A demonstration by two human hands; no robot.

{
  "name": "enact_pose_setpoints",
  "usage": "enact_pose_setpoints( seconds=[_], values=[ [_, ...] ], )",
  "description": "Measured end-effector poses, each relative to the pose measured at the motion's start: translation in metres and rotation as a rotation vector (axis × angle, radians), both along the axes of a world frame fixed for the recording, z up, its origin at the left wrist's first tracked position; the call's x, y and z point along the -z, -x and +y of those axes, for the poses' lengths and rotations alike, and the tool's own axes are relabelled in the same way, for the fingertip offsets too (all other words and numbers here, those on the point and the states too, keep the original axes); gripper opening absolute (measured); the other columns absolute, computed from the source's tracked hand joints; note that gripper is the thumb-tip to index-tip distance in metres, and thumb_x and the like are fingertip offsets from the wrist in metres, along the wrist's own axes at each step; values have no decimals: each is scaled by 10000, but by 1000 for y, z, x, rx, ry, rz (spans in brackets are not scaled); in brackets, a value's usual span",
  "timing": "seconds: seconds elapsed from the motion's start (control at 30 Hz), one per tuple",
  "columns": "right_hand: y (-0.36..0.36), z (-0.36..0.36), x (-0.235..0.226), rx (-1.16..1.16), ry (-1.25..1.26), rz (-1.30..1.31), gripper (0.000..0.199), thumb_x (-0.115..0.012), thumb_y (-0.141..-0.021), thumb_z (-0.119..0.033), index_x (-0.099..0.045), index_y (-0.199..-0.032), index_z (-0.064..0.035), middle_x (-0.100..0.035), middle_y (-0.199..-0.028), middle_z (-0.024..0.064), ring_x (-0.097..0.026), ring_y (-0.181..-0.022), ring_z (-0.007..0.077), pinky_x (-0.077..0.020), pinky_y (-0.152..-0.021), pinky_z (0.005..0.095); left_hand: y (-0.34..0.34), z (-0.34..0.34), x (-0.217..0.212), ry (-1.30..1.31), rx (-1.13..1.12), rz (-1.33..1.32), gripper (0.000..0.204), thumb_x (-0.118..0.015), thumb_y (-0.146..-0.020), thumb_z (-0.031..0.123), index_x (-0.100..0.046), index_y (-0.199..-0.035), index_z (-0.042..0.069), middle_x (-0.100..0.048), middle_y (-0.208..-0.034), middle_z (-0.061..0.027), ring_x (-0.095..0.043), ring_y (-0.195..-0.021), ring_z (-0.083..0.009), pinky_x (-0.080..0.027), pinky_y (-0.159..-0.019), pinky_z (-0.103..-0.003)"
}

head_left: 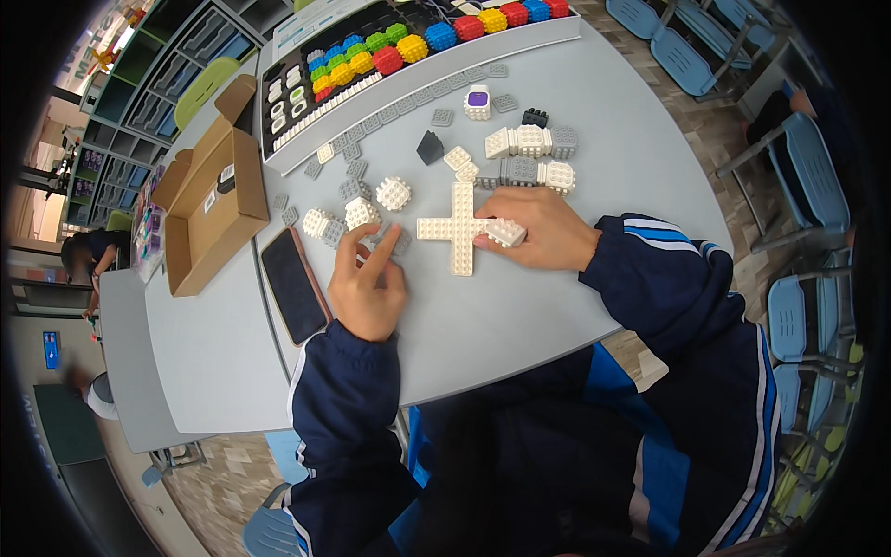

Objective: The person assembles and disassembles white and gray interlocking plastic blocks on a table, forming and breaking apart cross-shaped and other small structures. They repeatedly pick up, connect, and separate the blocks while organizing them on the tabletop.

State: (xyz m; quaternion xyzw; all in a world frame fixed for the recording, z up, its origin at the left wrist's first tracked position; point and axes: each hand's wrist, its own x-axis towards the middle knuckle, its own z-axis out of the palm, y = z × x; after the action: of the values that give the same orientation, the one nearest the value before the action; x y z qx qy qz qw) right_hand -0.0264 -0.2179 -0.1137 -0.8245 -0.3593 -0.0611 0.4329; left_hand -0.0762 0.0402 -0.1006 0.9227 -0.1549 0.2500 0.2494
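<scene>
While right hand (543,227) is clamped on white studded cube (506,232) at cross plate's (457,228) right arm, left hand (367,283), fingers spread, nothing gripped, is rested nearer grey plate (399,243), toward table's (520,316) near edge.

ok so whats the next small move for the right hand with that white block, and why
Probably press the white block down onto the right arm of the white cross plate. The right hand holds it at that arm's end, seemingly not yet seated, while the left hand rests beside the plate, fingers on a grey tile.
</scene>
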Motion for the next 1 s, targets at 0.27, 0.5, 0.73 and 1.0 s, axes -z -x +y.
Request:
enact_pose_setpoints(
  seconds=[0.27,0.5,0.73,1.0],
  values=[
    [0,2,0,-49,47,-87,250,-767,-822,-230,-690,-973,-46,-618,-903,72,-605,-873,253,-499,-727,361,-1,8,4,55,-7,-82,377,-570,-652,-142,-737,-933,46,-666,-1058,-97,-601,-756,-233,-514,-645,-315],
    [-2,2,1,-116,-35,-118,308,-825,-776,-206,-666,-1003,-70,-597,-870,53,-594,-814,220,-496,-706,336,1,6,-2,138,-67,-23,216,-605,-779,-101,-715,-924,14,-704,-1036,-123,-695,-941,-276,-531,-834,-338],
    [4,-2,-10,34,-121,212,423,-846,-744,-229,-591,-1038,-61,-619,-884,90,-644,-812,275,-489,-696,345,2,-1,-7,91,-78,43,187,-728,-815,45,-701,-998,18,-677,-1081,-137,-683,-936,-268,-531,-823,-318],
    [8,1,-21,-128,-139,358,469,-816,-779,-128,-568,-1169,-45,-555,-1087,98,-592,-989,263,-503,-787,333,-1,2,-1,116,-26,90,232,-777,-799,73,-655,-981,-2,-653,-1071,-162,-662,-953,-264,-526,-822,-323]
  ],
)
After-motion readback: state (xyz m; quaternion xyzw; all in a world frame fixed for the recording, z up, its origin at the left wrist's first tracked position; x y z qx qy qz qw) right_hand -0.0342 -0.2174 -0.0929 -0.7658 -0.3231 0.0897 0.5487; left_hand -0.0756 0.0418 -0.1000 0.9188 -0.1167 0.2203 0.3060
